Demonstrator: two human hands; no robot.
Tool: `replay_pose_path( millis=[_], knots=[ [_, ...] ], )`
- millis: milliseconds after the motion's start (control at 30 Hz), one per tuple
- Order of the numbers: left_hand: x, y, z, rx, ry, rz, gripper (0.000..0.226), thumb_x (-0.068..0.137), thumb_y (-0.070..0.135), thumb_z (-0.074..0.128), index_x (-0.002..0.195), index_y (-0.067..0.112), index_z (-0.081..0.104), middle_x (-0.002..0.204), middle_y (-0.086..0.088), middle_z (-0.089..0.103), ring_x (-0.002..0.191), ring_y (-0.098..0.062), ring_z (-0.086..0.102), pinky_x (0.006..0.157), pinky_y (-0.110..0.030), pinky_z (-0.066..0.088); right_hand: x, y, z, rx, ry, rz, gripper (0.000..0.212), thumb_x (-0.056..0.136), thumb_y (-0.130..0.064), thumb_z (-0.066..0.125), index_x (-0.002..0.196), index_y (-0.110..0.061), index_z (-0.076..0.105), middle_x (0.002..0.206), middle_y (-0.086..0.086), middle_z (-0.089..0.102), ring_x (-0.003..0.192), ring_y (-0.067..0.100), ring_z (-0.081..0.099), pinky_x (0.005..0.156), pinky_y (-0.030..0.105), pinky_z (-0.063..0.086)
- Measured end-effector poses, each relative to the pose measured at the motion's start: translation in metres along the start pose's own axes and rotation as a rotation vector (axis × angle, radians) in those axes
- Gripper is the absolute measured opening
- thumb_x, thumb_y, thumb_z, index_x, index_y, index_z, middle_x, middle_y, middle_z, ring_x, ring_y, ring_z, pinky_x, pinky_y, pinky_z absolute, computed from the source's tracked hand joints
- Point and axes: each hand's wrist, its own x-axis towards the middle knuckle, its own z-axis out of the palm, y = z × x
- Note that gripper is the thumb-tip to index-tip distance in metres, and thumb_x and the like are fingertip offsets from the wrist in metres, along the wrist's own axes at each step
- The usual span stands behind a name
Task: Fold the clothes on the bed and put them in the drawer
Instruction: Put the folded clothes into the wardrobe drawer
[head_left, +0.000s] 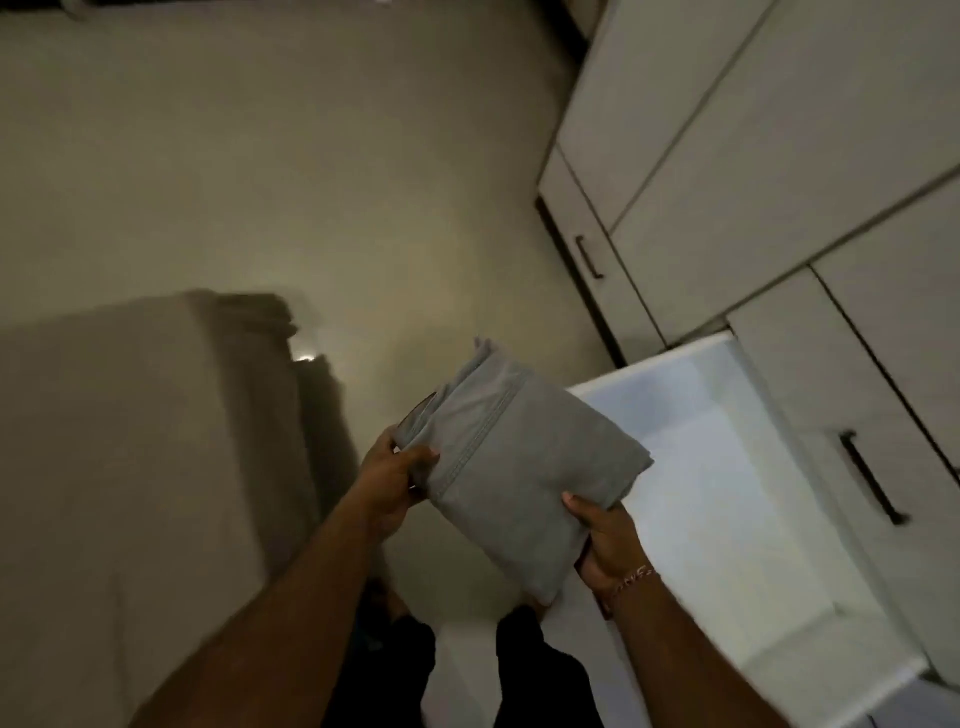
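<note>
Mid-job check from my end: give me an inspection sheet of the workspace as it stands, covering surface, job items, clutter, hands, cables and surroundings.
Surface: bed at left, covered in a plain beige sheet; pale floor beyond.
Job's things: folded grey garment held in the air, partly over the open white drawer; the visible drawer interior looks empty.
Clutter: a dark stack at the bed's far corner, too blurred to identify.
Hands: left hand grips the garment's left edge; right hand holds its lower right edge, a bracelet on the wrist.
Cables: nothing seen.
Surroundings: light cabinet fronts with dark handles; dim room.
</note>
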Motion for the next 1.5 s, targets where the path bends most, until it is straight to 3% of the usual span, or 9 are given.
replay_pose_path(
  millis=[200, 400, 600, 800, 933, 1200, 1300, 1400, 1500],
  knots=[
    [0.04, -0.052, 0.182, 0.381, -0.11, -0.031, 0.02, 0.092, 0.007, 0.072, 0.108, 0.004, 0.062, 0.118, -0.018, 0.067, 0.107, -0.039, 0.066, 0.078, -0.05, 0.062, -0.009, -0.031, -0.162, 0.18, 0.275, -0.058, 0.051, 0.084, -0.006, 0.076, 0.133, -0.006, 0.062, 0.13, 0.016, 0.07, 0.115, 0.033, 0.07, 0.088, 0.042, 0.062],
    [0.094, -0.124, 0.3, 0.766, -0.256, -0.055, 0.036, 0.082, 0.007, 0.084, 0.114, 0.006, 0.069, 0.107, -0.017, 0.076, 0.094, -0.035, 0.075, 0.084, -0.053, 0.063, 0.0, -0.046, -0.287, 0.174, 0.439, -0.092, 0.107, 0.03, -0.05, 0.105, 0.123, -0.012, 0.067, 0.116, 0.009, 0.077, 0.104, 0.026, 0.074, 0.08, 0.035, 0.063],
    [0.168, -0.188, 0.383, 1.144, -0.475, -0.011, 0.038, 0.079, 0.022, 0.084, 0.111, 0.008, 0.069, 0.101, -0.014, 0.073, 0.09, -0.033, 0.073, 0.075, -0.054, 0.064, 0.055, -0.026, -0.381, 0.154, 0.654, -0.106, 0.113, 0.029, -0.058, 0.102, 0.125, -0.011, 0.066, 0.118, 0.01, 0.076, 0.11, 0.033, 0.071, 0.095, 0.051, 0.058],
    [0.256, -0.258, 0.412, 1.223, -0.518, -0.062, 0.044, 0.085, 0.01, 0.081, 0.125, 0.009, 0.061, 0.118, -0.017, 0.069, 0.103, -0.034, 0.07, 0.085, -0.05, 0.062, 0.13, 0.011, -0.453, 0.031, 0.828, -0.072, 0.053, 0.08, -0.006, 0.083, 0.129, -0.01, 0.061, 0.123, 0.014, 0.072, 0.11, 0.033, 0.069, 0.096, 0.049, 0.057],
    [0.289, -0.284, 0.421, 1.885, -0.52, 0.262, 0.1, 0.082, 0.031, 0.085, 0.161, 0.015, 0.026, 0.16, -0.015, 0.036, 0.143, -0.037, 0.04, 0.114, -0.053, 0.042, 0.161, 0.031, -0.472, -0.348, 0.989, 0.171, 0.074, 0.082, -0.009, 0.079, 0.147, -0.014, 0.044, 0.14, 0.017, 0.057, 0.123, 0.034, 0.061, 0.106, 0.043, 0.049],
    [0.265, -0.302, 0.411, 2.094, -1.199, 0.682, 0.068, 0.089, 0.043, 0.069, 0.149, 0.024, 0.045, 0.154, -0.001, 0.044, 0.14, -0.026, 0.044, 0.106, -0.043, 0.047, 0.161, 0.031, -0.391, -0.794, 0.446, 0.004, 0.076, 0.088, -0.035, 0.079, 0.153, -0.017, 0.043, 0.151, 0.001, 0.047, 0.133, 0.015, 0.048, 0.117, 0.033, 0.039],
    [0.242, -0.29, 0.404, 2.175, -1.35, 0.062, 0.058, 0.087, 0.057, 0.072, 0.138, 0.034, 0.056, 0.134, 0.008, 0.06, 0.119, -0.016, 0.059, 0.102, -0.036, 0.049, 0.147, 0.024, -0.352, -0.679, -0.06, 0.2, 0.079, 0.086, -0.043, 0.082, 0.153, -0.026, 0.045, 0.147, -0.011, 0.05, 0.129, 0.002, 0.047, 0.111, 0.016, 0.033],
    [0.226, -0.273, 0.392, 2.362, -1.425, -0.475, 0.095, 0.078, 0.055, 0.084, 0.156, 0.035, 0.034, 0.151, 0.008, 0.052, 0.131, -0.016, 0.053, 0.111, -0.034, 0.04, 0.145, 0.042, -0.321, -1.073, -0.273, 0.281, 0.096, 0.072, -0.067, 0.081, 0.152, -0.035, 0.04, 0.155, -0.002, 0.045, 0.136, 0.025, 0.049, 0.11, 0.041, 0.042],
    [0.22, -0.255, 0.372, 2.633, -1.538, -0.218, 0.117, 0.063, 0.053, 0.093, 0.157, 0.035, 0.025, 0.154, 0.004, 0.047, 0.136, -0.022, 0.045, 0.114, -0.045, 0.036, 0.142, 0.052, -0.305, -1.395, -0.175, 0.134, 0.086, 0.069, -0.061, 0.082, 0.141, -0.026, 0.05, 0.132, 0.001, 0.059, 0.116, 0.028, 0.059, 0.093, 0.044, 0.048]
  ],
)
